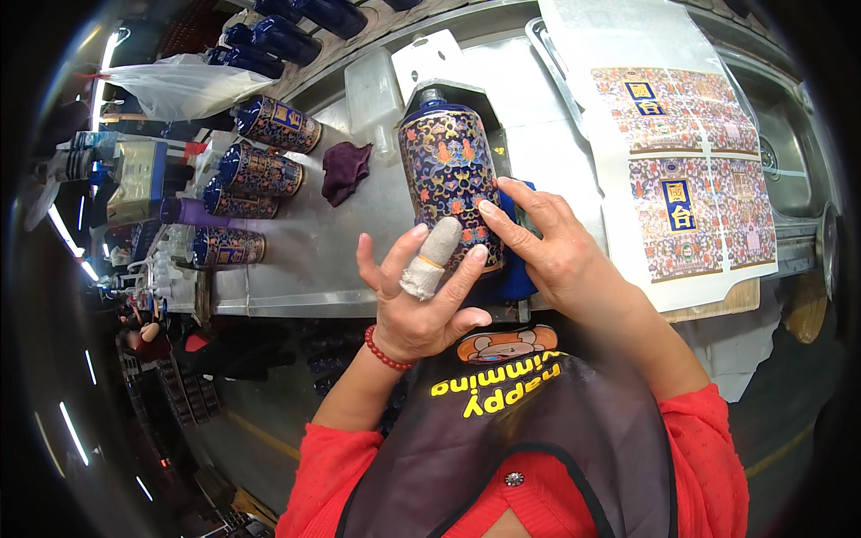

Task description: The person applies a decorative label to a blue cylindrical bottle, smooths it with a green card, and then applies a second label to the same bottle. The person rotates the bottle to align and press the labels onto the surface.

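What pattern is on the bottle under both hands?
Dark blue bottle with dense multicolour floral ornament, clearest in the head view.
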